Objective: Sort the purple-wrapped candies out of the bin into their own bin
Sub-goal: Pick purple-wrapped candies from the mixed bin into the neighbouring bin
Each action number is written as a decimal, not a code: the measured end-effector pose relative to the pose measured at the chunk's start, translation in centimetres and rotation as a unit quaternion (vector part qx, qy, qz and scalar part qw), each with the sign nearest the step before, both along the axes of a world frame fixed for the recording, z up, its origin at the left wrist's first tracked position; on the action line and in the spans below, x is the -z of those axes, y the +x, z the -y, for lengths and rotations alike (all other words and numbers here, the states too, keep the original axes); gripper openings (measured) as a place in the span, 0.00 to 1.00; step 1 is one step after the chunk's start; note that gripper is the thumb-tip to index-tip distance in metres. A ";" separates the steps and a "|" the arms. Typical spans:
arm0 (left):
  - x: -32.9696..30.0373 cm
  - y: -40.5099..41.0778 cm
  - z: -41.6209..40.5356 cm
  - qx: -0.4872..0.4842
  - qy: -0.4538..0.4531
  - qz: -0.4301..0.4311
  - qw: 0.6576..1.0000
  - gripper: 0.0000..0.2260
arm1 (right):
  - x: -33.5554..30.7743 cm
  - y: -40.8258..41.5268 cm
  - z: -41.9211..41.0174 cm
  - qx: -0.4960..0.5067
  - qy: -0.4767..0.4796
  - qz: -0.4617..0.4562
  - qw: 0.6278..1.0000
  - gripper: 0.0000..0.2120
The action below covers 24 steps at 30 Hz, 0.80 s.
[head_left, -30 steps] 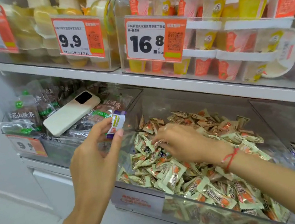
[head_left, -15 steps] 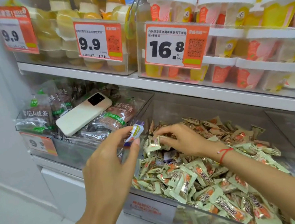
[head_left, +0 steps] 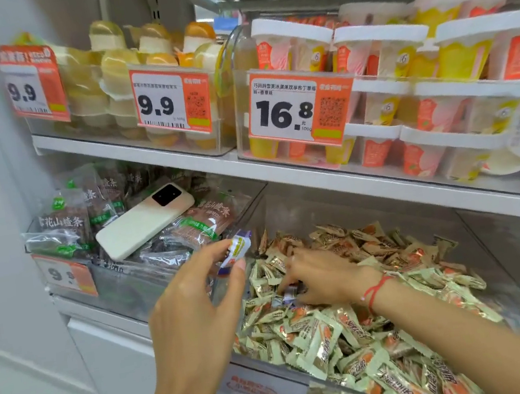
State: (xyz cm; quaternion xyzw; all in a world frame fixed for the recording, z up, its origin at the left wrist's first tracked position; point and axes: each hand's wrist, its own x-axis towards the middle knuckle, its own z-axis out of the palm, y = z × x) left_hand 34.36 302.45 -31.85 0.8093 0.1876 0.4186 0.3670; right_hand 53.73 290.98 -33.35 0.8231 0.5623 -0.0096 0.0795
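1. While the left hand [head_left: 194,309] pinches a purple candy [head_left: 237,248] above the bin [head_left: 266,393] corner, the right hand [head_left: 325,279] pinches another [head_left: 290,292] in the pile.
2. Bin walls flank both hands.

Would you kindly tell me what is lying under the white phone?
The phone rests on clear packets of dark haw strips in the left bin. The packets directly beneath it, and the bin's floor, are covered.
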 end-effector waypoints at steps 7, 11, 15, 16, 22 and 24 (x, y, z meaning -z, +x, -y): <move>0.1 -0.5 -0.7 -0.011 -0.015 0.003 1.000 0.07 | 1.1 0.2 -0.4 0.022 0.034 -0.046 0.998 0.06; -0.2 -0.7 -0.8 -0.010 -0.011 0.007 1.000 0.06 | 0.5 -0.1 0.6 0.070 0.100 -0.153 0.981 0.09; 0.0 -0.7 -0.6 -0.008 -0.007 0.011 1.000 0.07 | 0.5 0.0 -0.2 0.080 0.122 -0.202 0.968 0.07; 0.0 -0.8 -0.5 -0.005 -0.008 0.013 1.000 0.07 | 0.6 0.1 -0.6 0.082 0.121 -0.229 0.963 0.08; 0.1 -0.6 -0.4 0.001 0.000 0.014 1.000 0.08 | 0.9 0.5 -2.5 0.070 0.111 -0.143 0.981 0.16; 0.1 -0.6 -0.3 0.003 0.003 0.016 1.000 0.08 | 1.0 1.2 -2.4 0.092 0.125 -0.043 0.987 0.19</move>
